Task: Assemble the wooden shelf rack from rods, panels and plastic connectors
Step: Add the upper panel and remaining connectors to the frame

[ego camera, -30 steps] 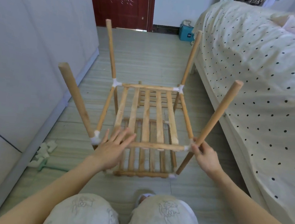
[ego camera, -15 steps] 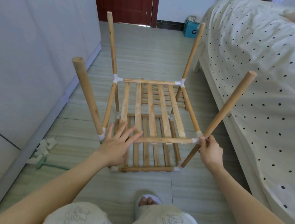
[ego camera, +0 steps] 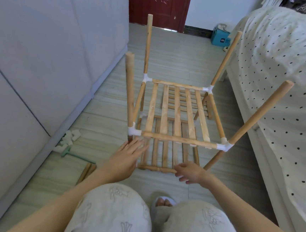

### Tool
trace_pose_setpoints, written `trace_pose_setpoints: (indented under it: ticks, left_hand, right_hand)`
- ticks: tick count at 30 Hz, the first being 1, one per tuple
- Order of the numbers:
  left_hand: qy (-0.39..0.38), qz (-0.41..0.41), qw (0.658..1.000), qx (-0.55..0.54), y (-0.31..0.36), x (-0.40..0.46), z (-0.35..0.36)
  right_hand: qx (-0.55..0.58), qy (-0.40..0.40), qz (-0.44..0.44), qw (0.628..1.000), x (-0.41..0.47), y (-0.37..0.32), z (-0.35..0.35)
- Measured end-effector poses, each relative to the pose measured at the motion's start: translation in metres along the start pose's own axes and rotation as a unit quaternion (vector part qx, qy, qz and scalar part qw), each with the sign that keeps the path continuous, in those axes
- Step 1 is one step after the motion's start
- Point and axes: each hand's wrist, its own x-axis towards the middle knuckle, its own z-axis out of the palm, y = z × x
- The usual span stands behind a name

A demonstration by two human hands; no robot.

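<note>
**Head view: both hands off the half-built rack, top rods waiting**

The wooden rack stands on the floor just ahead of the person's knees, two slatted tiers done. Its upper panel sits framed by rods in four white corner connectors, with four upright rods rising bare above it. The near-left connector lies just above and beyond the left hand; the near-right connector is up and to the right of the right hand.

Neither hand holds anything. The left is flat with straight fingers, its tips near the foot of the near-left upright; whether they touch it I cannot tell. The right hangs loosely curled in front of the lower tier.

The next tier probably comes next. The near uprights splay outward, so it would pay to steady each one close to its connector and press straight down its axis.

Spare connectors and loose rods lie left of the left hand, beside a cabinet. A bed runs along the right.
</note>
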Motion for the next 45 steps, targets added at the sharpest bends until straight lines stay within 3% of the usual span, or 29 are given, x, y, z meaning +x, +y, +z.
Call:
trace_pose_setpoints:
  ticks: [3, 5, 9, 12, 18, 26, 33, 39, 45]
  left_hand:
    - [-0.025, -0.066, 0.995, -0.075, -0.031, -0.038, 0.007]
    - [-0.039, -0.151, 0.981, -0.112, -0.058, -0.066, 0.013]
    - [-0.001, -0.271, 0.949, -0.163, -0.108, -0.108, 0.025]
    - [-0.028, -0.343, 0.92, -0.186, -0.146, -0.127, 0.042]
    - [-0.043, -0.443, 0.883, -0.147, -0.224, -0.128, 0.08]
    - [-0.032, -0.471, 0.876, -0.1, -0.299, -0.098, 0.104]
    - [0.025, -0.507, 0.859, -0.067, -0.298, -0.103, 0.1]
    - [0.179, -0.478, 0.833, -0.214, -0.247, -0.097, 0.041]
    - [0.309, -0.399, 0.781, -0.368, -0.17, -0.078, -0.061]
  right_hand:
    - [-0.069, -0.082, -0.071, 0.992, 0.001, -0.052, 0.019]
    - [-0.127, -0.125, -0.113, 0.978, 0.002, -0.088, 0.035]
    - [-0.308, -0.196, -0.178, 0.914, 0.027, -0.146, 0.077]
    - [-0.389, -0.164, -0.236, 0.875, 0.068, -0.18, 0.121]
    - [-0.426, -0.08, -0.239, 0.869, 0.181, -0.17, 0.189]
    - [-0.469, -0.09, -0.202, 0.855, 0.246, -0.115, 0.215]
    - [-0.412, -0.141, -0.161, 0.886, 0.24, -0.121, 0.214]
    - [-0.354, -0.145, -0.149, 0.912, 0.181, -0.154, 0.19]
    - [-0.285, -0.099, -0.234, 0.924, 0.088, -0.207, 0.143]
